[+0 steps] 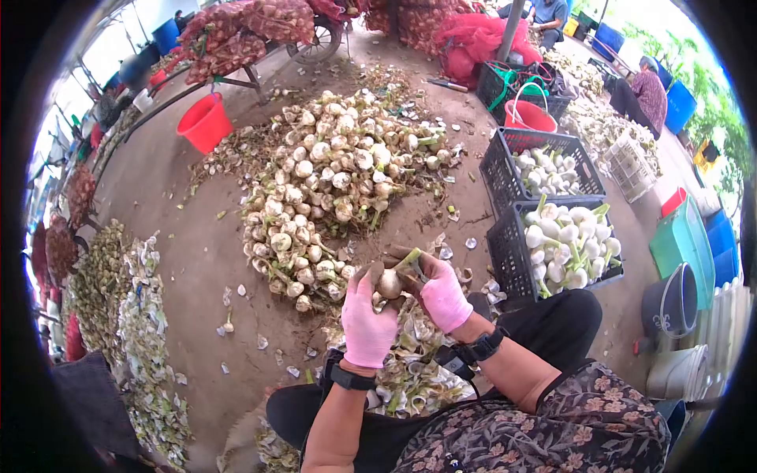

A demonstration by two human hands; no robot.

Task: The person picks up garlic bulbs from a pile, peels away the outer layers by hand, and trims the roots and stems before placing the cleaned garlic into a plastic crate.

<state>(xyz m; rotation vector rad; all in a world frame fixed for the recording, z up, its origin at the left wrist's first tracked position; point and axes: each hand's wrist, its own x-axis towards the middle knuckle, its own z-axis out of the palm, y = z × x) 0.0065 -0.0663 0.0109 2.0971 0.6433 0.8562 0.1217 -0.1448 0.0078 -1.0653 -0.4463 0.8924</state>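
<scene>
A garlic bulb with dirt-stained skin and a short green stem is held between my two hands, above a heap of peelings by my legs. My left hand, in a pink glove with soiled fingers, closes round the bulb's left side. On the other side my right hand, gloved the same way, grips it near the stem. Fingers partly hide the bulb. Just ahead lies a large pile of unpeeled garlic.
On my right, two black crates hold peeled white garlic. A red bucket stands behind them, another red bucket at left. Grey bucket at far right. Mesh sacks lie on a cart. Other people sit at back right.
</scene>
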